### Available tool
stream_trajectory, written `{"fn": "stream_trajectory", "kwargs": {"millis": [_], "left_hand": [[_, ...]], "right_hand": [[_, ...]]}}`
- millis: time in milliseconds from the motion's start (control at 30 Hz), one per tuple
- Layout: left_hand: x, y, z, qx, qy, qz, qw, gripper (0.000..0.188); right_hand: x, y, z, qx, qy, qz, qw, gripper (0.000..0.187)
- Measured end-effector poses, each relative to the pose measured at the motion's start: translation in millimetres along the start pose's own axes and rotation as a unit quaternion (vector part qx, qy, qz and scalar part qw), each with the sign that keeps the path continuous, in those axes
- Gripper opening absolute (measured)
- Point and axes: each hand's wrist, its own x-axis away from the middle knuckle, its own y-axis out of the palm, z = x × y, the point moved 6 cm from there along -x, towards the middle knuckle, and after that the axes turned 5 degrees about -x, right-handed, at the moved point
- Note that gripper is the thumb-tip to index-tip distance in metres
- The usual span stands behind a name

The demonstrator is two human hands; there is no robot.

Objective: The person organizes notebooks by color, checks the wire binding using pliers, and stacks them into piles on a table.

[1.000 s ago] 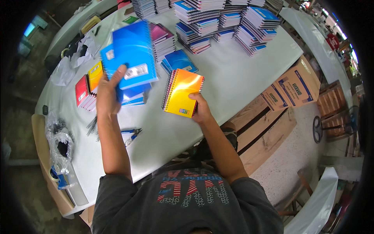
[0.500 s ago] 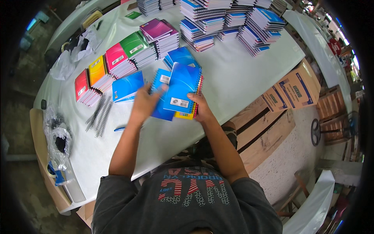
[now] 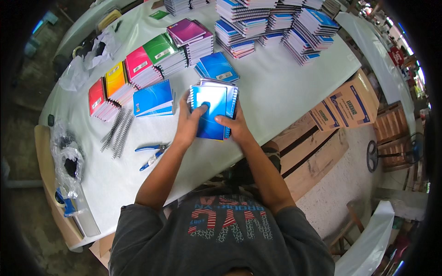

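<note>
Between my two hands is a stack of spiral notebooks, a blue one on top with light glaring off its cover. My left hand grips the stack's left side, thumb on the cover. From the right, my right hand clasps the other side, its thumb also on top. Just beyond lies a small pile of blue notebooks. Left of my hands rest more blue notebooks, their pages fanned a little. Blue-handled pliers lie by my left forearm, next to loose metal spiral coils.
A row of notebook stacks runs back across the table: red, yellow, pink, green and purple. Tall notebook stacks stand at the back. Cardboard boxes sit beyond the right edge.
My left hand has come in to the notebooks, which are now gathered squarely between both hands. The yellow and red covers no longer stick out as much. More of the pliers shows.
</note>
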Motion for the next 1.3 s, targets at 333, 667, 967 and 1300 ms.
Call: {"fn": "stream_trajectory", "kwargs": {"millis": [333,667,967,1300], "left_hand": [[16.4,-3.4,7.7,0.063,0.139,-0.112,0.982,0.097],[9.9,-0.3,0.4,0.063,0.108,-0.146,0.981,0.108],[4.7,-7.5,-19.8,0.003,0.025,-0.161,0.987,0.087],[6.2,2.7,-29.0,-0.139,0.083,-0.143,0.976,0.068]], "right_hand": [[3.3,22.6,-9.2,0.218,-0.161,-0.109,0.956,0.104],[-12.0,7.3,-8.3,0.184,-0.162,-0.098,0.965,0.115],[-14.7,5.4,-7.6,0.288,-0.145,-0.065,0.944,0.095],[-3.5,-6.9,-22.4,0.384,-0.085,-0.03,0.919,0.089]]}}
